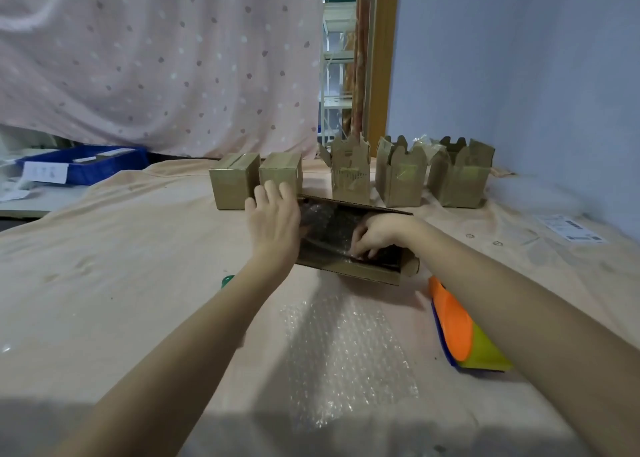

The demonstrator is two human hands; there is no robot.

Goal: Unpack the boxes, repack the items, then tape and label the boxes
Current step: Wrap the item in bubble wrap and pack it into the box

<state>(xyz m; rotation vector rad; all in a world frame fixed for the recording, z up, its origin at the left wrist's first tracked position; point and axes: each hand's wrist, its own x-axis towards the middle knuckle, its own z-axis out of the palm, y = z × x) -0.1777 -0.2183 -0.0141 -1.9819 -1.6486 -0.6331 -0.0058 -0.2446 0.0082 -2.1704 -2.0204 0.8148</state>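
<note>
**A:** Working from the left, what matters for this step?

**B:** The two taped boxes [254,179] at the back are shut, so leave them. Just in front, the left hand [273,219] lies on the left end of the open box [349,248], fingers straight and relaxed, gripping nothing. I'd keep it pressing there so the box can't slide on the cloth-covered counter [121,266].

**A:** And inside?

**B:** The right hand [375,236] reaches into the box, fingers curled down on the bubble-wrapped item [323,222]; I can't tell if it truly pinches the wrap. My advice: take hold of the item itself, not loose film, and lift straight up past the flaps.

**A:** Where would it go?

**B:** The bubble wrap sheet [346,352] lies nearer the person. Further right, the orange and yellow pieces [464,335] sit under the right forearm, and three opened boxes [401,176] stand behind.
</note>
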